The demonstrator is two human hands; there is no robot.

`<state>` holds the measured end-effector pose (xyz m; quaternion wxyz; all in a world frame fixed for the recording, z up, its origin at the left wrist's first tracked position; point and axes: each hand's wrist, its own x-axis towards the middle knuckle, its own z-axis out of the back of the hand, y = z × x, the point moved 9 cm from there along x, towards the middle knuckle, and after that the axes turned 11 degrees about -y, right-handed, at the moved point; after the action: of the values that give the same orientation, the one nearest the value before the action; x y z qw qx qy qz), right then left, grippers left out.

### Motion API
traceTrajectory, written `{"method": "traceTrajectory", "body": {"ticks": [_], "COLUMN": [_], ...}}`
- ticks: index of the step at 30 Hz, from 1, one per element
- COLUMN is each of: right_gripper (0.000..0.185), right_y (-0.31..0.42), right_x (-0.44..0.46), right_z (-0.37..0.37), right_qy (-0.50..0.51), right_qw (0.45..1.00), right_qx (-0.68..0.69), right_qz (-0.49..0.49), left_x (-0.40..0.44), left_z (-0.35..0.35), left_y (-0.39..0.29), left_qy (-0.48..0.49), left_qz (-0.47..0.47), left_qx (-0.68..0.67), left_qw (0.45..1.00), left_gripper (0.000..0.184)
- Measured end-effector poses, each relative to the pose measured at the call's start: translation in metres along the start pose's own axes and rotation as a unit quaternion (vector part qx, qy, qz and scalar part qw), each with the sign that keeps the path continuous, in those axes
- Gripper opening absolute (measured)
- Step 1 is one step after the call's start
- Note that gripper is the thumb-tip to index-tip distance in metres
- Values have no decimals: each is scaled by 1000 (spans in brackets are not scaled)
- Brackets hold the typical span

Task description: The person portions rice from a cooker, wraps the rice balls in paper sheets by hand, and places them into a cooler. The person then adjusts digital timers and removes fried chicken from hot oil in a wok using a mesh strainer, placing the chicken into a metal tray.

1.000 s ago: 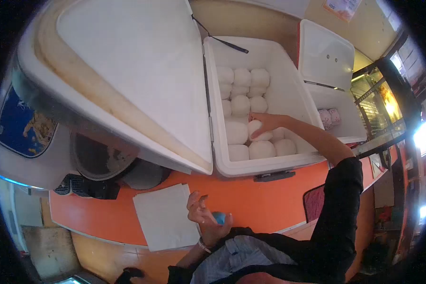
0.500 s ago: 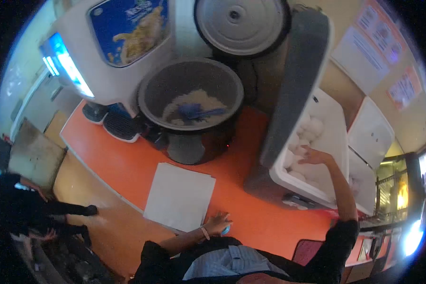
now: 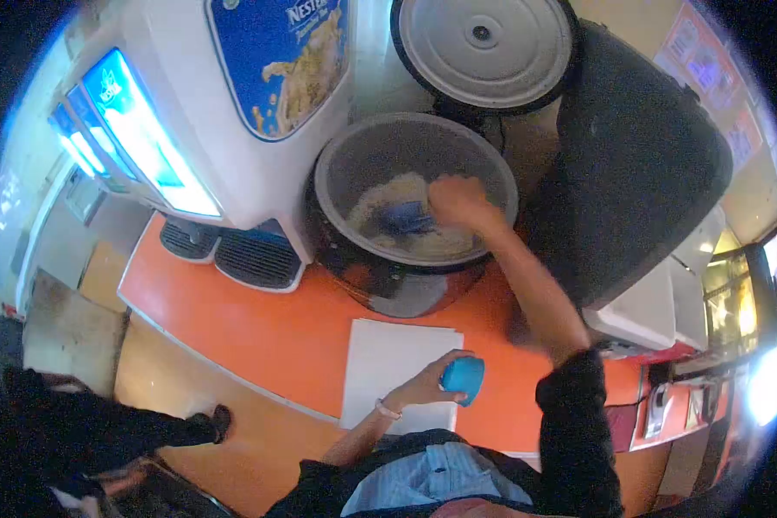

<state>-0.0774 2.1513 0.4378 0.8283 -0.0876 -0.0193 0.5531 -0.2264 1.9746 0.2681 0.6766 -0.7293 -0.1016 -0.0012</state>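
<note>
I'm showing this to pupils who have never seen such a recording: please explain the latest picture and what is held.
There is no robot, only a person's two bare hands. A camera worn on the head looks forward and down. On the orange counter are a white dispenser, white sheets and a large pot containing pale grains and a blue scoop. The left hand holds a blue cup. The right hand, inside the pot, seems to grip the scoop, though blur hides its fingers.

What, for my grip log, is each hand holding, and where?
Left hand: the teal cup, by its side. Right hand: closed at the blue utensil, too blurred to confirm a hold.
</note>
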Motion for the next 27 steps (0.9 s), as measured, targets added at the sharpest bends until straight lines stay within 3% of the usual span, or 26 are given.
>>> {"method": "traceTrajectory", "body": {"ticks": [2,3,5,7,9,10,11,14,15,16,18,20,21,24,27], "right_gripper": [33,37,45,52,57,58,60,55,55,50,45,47,47,46,37], "right_y": [-36,-36,-36,-48,-56,-54,-52,-42,-54,-70,-87,-72,-68,-67,-33], "right_x": [89,91,91,113,120,114,111,104,105,120,125,132,145,170,163], "right_z": [-128,-145,-174,-219,-224,-223,-219,-178,-183,-174,-172,-139,-147,-185,-181], "right_qy": [30,54,100,151,219,256,287,332,337,229,123,3,4,120,200], "right_qw": [999,997,988,981,968,965,952,941,940,971,989,993,992,952,935], "right_qx": [-14,-46,-108,-101,-102,-4,93,54,54,60,65,-31,-31,85,167], "right_qz": [1,14,43,64,60,55,48,12,3,-23,-57,-115,-120,-268,-239], "left_x": [-22,-34,-57,-76,-90,-92,-96,-99,-100,-99,-93,-82,-74,-57,-61], "left_z": [41,60,112,150,194,202,218,254,261,264,266,262,260,256,254], "left_y": [-20,-21,-34,-41,-44,-51,-52,-60,-63,-66,-71,-77,-79,-87,-93], "left_qy": [-14,-8,-83,-109,-234,-231,-287,-392,-413,-429,-456,-477,-485,-502,-509], "left_qz": [62,59,-52,-71,-81,-85,-85,-101,-107,-113,-127,-143,-152,-176,-178], "left_qx": [-122,-119,-99,-80,-238,-242,-290,-349,-344,-333,-292,-241,-212,-151,-133], "left_qw": [990,991,990,988,939,938,909,845,837,832,831,833,835,833,832], "left_gripper": [83,83,78,82,80,80,76,71,71,70,69,68,68,67,66]}}
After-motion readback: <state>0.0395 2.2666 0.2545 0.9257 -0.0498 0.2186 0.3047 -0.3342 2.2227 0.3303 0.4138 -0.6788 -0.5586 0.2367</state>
